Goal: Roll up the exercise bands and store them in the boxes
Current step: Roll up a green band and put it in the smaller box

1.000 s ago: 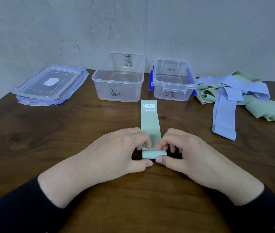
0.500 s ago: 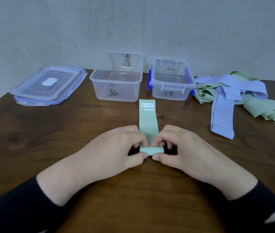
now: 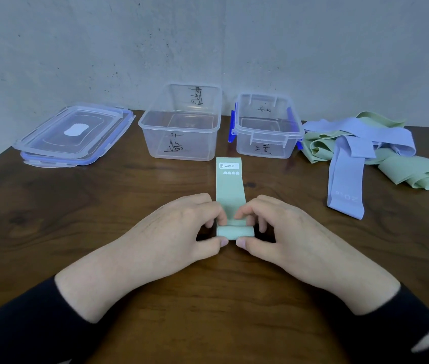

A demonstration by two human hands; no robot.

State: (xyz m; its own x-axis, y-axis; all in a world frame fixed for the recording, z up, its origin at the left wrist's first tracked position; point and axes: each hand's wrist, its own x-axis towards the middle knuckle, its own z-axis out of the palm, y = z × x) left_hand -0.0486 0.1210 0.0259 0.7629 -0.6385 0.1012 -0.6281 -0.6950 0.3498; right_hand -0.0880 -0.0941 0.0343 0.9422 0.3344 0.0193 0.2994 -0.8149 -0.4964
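The rolled end of the green band was pinched at centre by the left hand and the right hand; its flat tail was laid toward twelve o'clock, apparently just short of the larger box; the smaller box and loose bands were seen at one to two o'clock.

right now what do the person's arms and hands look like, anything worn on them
Both hands are bare: no gloves, rings or watch show on the left hand or the right hand. Each forearm ends in a black long sleeve, the left sleeve and the right sleeve. The right one has a small white mark near the cuff. Fingernails look short and unpainted.
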